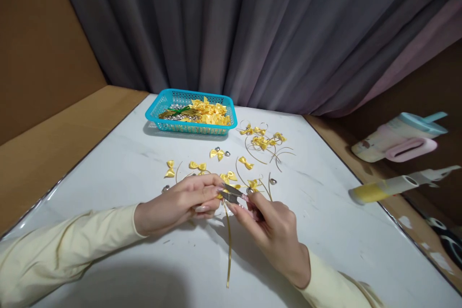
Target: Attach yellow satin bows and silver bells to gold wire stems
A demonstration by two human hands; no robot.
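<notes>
My left hand (191, 198) is closed in a pinch on a yellow ribbon bow (220, 196), mostly hidden behind the fingertips. A gold wire (228, 245) hangs below the fingers toward the front of the table. In my right hand (276, 231) is a small pair of scissors (233, 193), its blades parted and pointing at the left fingertips. Whether the blades touch the wire I cannot tell. Just behind the hands lie loose yellow bows, gold wires and silver beads (273, 181).
A blue plastic basket (191, 128) at the back holds yellow bows, silver beads and a tied gold bundle. Several bows with wires (263, 142) lie right of it. A lidded tumbler (393, 137) and a yellow-and-white tube (384, 188) are beyond the right table edge.
</notes>
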